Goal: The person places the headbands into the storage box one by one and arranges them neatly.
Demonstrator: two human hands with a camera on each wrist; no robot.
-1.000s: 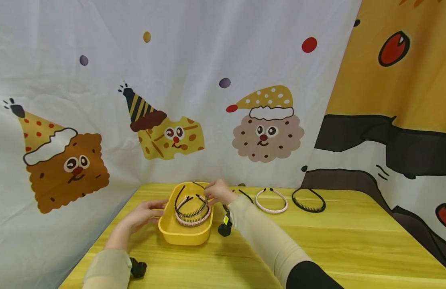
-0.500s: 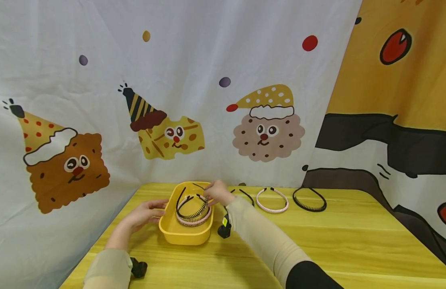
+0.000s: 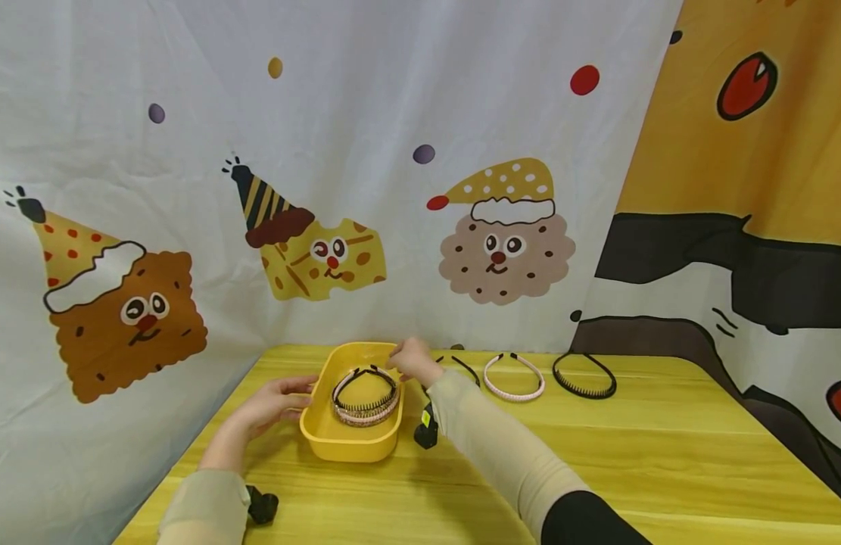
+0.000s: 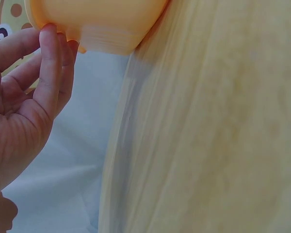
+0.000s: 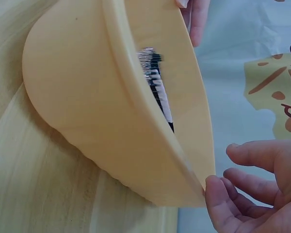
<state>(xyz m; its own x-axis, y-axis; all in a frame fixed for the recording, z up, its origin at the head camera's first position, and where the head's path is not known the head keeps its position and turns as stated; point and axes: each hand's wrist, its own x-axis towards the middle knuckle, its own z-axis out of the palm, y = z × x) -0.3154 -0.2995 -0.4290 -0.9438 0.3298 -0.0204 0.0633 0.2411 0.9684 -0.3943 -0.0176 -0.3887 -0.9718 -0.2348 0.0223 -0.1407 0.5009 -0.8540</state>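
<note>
Several headbands (image 3: 365,414), black toothed, pink and glittery, lie stacked in a yellow plastic basin (image 3: 348,452). My left hand (image 3: 275,406) is at the basin's left side, and in the left wrist view its fingertips (image 4: 49,36) touch the outer wall. At the basin's right rim is my right hand (image 3: 415,362). The right wrist view shows its thumb and fingers parted with nothing between them, one finger (image 5: 214,191) right at the rim. In that view the basin wall hides most of the stack.
Right of the basin, on the wooden table (image 3: 597,462), lie a pink headband (image 3: 512,397) and a black toothed headband (image 3: 584,392). Another black headband (image 3: 466,367) is partly hidden behind my right forearm. A printed curtain (image 3: 406,91) hangs behind the table.
The black headband that my right hand held tilted over the basin has come down flat onto the stack, and the hand has let go of it. The left hand stays in place.
</note>
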